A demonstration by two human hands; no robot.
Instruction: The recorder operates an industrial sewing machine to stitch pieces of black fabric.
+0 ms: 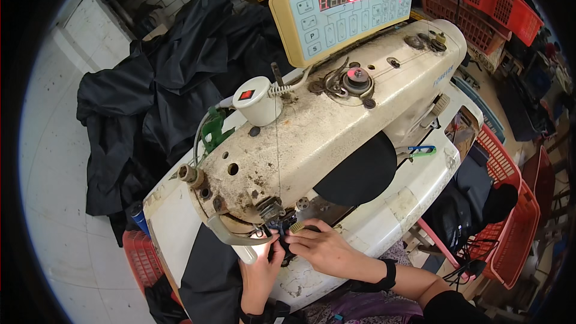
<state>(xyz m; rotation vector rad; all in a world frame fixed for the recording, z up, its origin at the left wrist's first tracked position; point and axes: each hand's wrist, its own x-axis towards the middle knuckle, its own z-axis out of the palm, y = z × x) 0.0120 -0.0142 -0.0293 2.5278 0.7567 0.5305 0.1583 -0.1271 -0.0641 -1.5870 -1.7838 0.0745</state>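
From where I stand, the sewing machine (336,126) sits on a white desk (414,198), its head above the person's two hands. The left hand (262,270) is below the head, thumb and fingertips drawn together beside the needle area. The right hand (330,252) meets it there from the other side, fingers bent. Both sets of fingertips are partly hidden by machine parts (I cannot tell whether either hand grips anything).

A black cloth (210,276) lies on the desk directly to the left of the left hand. A rounded black piece (360,171) is positioned beneath the machine arm, with thread snips (422,150) resting to its right. A control panel (345,15) with lit red digits stands behind the machine. A black cloth heap (156,78) occupies the far left; a red basket (141,258) stands below it.
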